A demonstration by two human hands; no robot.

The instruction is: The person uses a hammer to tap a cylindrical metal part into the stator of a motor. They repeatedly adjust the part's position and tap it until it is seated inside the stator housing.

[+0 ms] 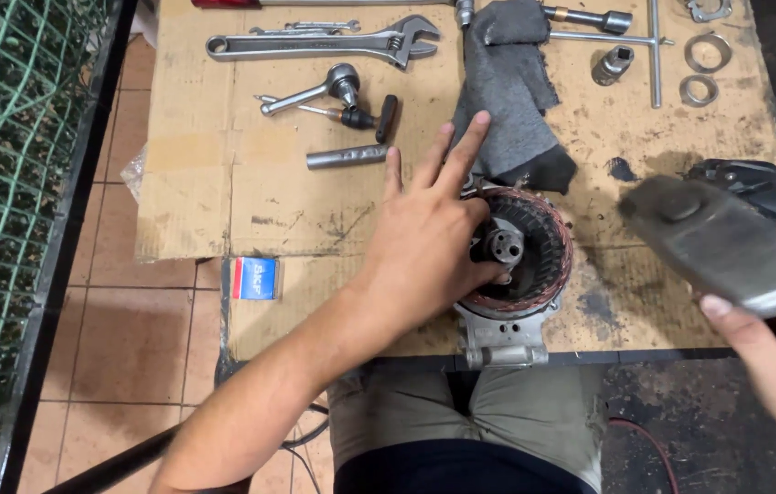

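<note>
A sheet of cardboard (315, 183) is spread over the bench, and a round motor housing with copper windings (534, 247) is seated at its near edge. The housing is steadied by the left hand (429, 233), fingers spread, thumb at the central shaft. A blurred grey tool (726, 242) is gripped in the closed right hand (772, 357), just right of the housing. A grey rag (511, 91) lies directly behind it; beyond are an adjustable wrench (315, 44), a ratchet (315, 90), a metal sleeve (347, 156) and two rings (703, 69).
</note>
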